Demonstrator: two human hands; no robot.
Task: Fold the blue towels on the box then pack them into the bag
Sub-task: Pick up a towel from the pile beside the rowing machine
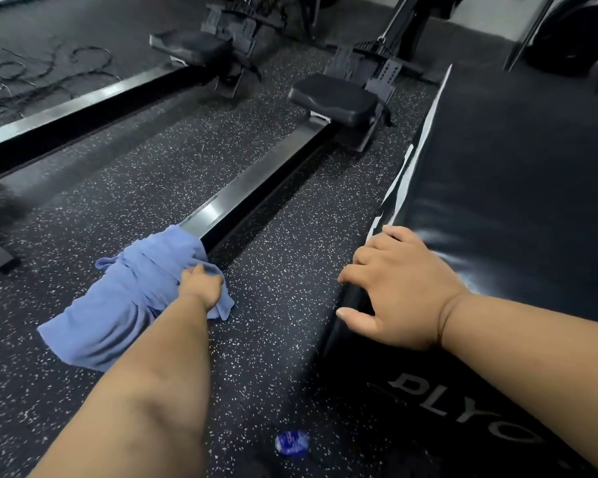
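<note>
Left hand [201, 286] grips 1 blue towel [125, 298] off the rail, right hand [394, 288] braces flat and relaxed on the box [515, 188]; next, lift the towel onto it for folding.

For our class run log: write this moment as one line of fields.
left hand: grips blue towel draped on rower rail | right hand: rests on black box edge | folding: not started | bag: unseen

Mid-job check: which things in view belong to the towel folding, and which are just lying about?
Part of the job:
- blue towel, bunched over the rail end, gripped by the left hand
- black box, its corner under the right hand
No bag is in view.

Just lying about:
- rowing machine seat
- black rail
- small blue wrapper on the floor
</note>
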